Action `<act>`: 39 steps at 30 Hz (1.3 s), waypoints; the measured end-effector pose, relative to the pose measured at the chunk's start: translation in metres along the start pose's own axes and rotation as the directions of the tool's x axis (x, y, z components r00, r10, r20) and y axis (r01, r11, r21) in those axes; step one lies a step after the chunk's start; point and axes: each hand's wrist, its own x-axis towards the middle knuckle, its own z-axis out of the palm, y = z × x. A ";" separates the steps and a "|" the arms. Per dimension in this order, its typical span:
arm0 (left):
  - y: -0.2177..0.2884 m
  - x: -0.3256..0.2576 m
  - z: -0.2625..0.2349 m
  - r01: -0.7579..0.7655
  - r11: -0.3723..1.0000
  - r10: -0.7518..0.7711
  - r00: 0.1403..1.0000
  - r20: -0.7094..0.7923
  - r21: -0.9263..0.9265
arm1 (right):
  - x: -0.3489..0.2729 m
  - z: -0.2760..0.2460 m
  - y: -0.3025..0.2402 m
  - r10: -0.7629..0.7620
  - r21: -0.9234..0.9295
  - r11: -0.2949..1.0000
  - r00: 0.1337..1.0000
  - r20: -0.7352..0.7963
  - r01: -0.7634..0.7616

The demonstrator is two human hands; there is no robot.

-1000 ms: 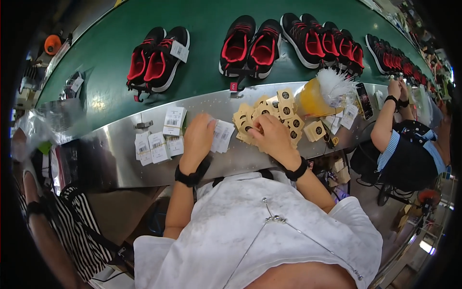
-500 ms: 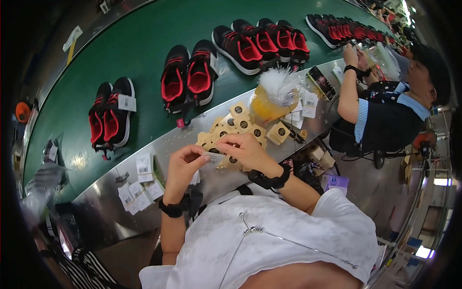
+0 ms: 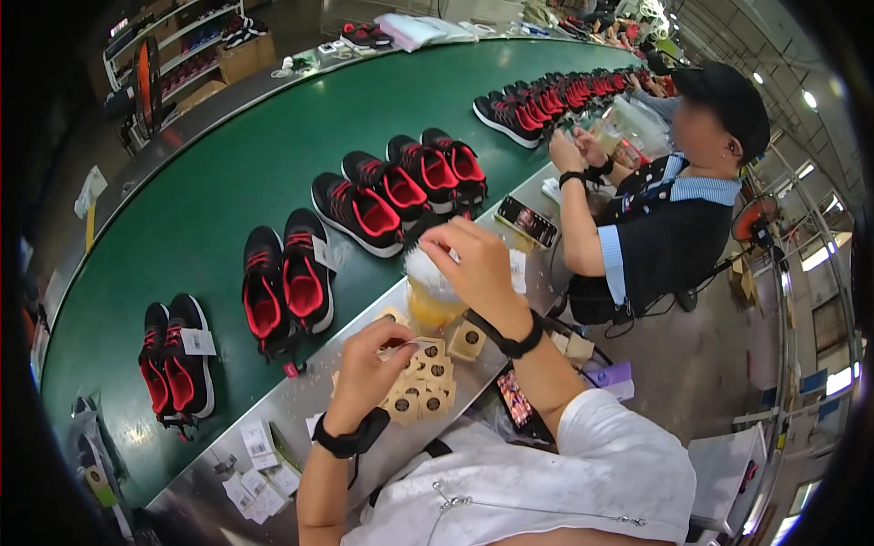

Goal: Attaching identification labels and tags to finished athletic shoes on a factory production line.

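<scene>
Beside loose square tan cards [image 3: 422,386], left hand [image 3: 369,366] pinches a pale card [image 3: 401,342], right hand [image 3: 476,269] unclear in grip, two black-red shoe pairs [image 3: 188,375] tagged.

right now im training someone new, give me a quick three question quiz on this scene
1. True or false: the shoes nearest the right hand's side of the row, like the others, are red inside.
2. What is nearest the right hand? a) standing fan b) white strands c) striped cloth
3. Fill the gap: the tan cards lie on a ___ strip.

Key: 1 true; 2 b; 3 metal.
</scene>
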 end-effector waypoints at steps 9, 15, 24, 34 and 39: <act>-0.006 0.086 0.048 -0.097 0.994 0.106 0.979 0.175 -0.057 | -0.020 -0.039 0.007 0.042 0.470 0.882 0.998 -0.049 -0.014; -0.009 0.081 0.041 -0.087 0.978 0.107 0.990 0.097 -0.189 | -0.013 -0.073 0.010 0.304 0.712 0.702 0.903 -0.305 0.003; 0.008 0.059 0.015 -0.014 0.853 -0.170 0.938 -0.303 -0.522 | -0.019 -0.035 -0.011 0.111 0.403 0.897 0.975 0.192 -0.182; 0.013 0.056 0.012 -0.106 0.834 -0.150 0.901 -0.408 -0.541 | -0.010 -0.011 -0.023 0.142 0.406 0.892 0.976 0.167 -0.199; 0.012 0.052 0.012 -0.071 0.825 -0.192 0.898 -0.397 -0.560 | -0.014 0.000 -0.024 0.108 0.439 0.877 0.970 0.216 -0.195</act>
